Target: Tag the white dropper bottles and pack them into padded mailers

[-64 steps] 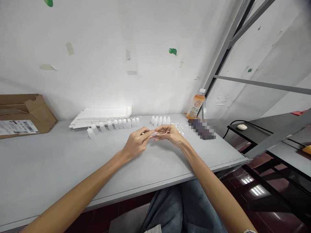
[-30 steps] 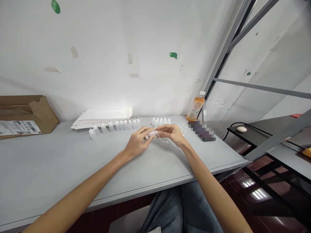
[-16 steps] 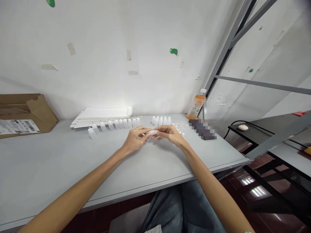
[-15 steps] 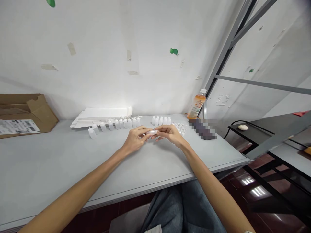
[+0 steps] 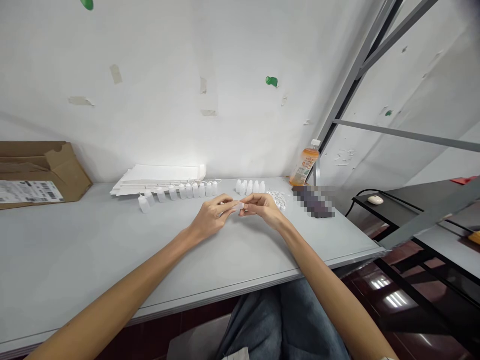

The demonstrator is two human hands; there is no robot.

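Note:
Between my two hands, just above the table, is a small translucent white plastic bottle point(image 5: 239, 205), mostly covered by fingers. My left hand point(image 5: 210, 216) pinches it from the left with thumb and fingers. From the other side my right hand point(image 5: 263, 209) closes on its right end; whether a cap is in those fingers I cannot tell. Behind my left hand runs a row of small dropper bottles point(image 5: 183, 192) with thin tips. Past my right hand several bottles without tips point(image 5: 250, 187) stand in a group, beside a pile of small white caps and tips point(image 5: 278, 199).
White sheets point(image 5: 157, 179) lie stacked against the wall behind the dropper bottles. An opened cardboard box point(image 5: 71, 167) stands far left. At the right back are an orange drink bottle point(image 5: 305, 164) and a pixelated dark object point(image 5: 314, 202). The grey table's point(image 5: 180, 290) front edge borders my lap.
Both hands still hold the bottle. The right fingers have closed in around its right end, so less of it shows. The view has shifted slightly.

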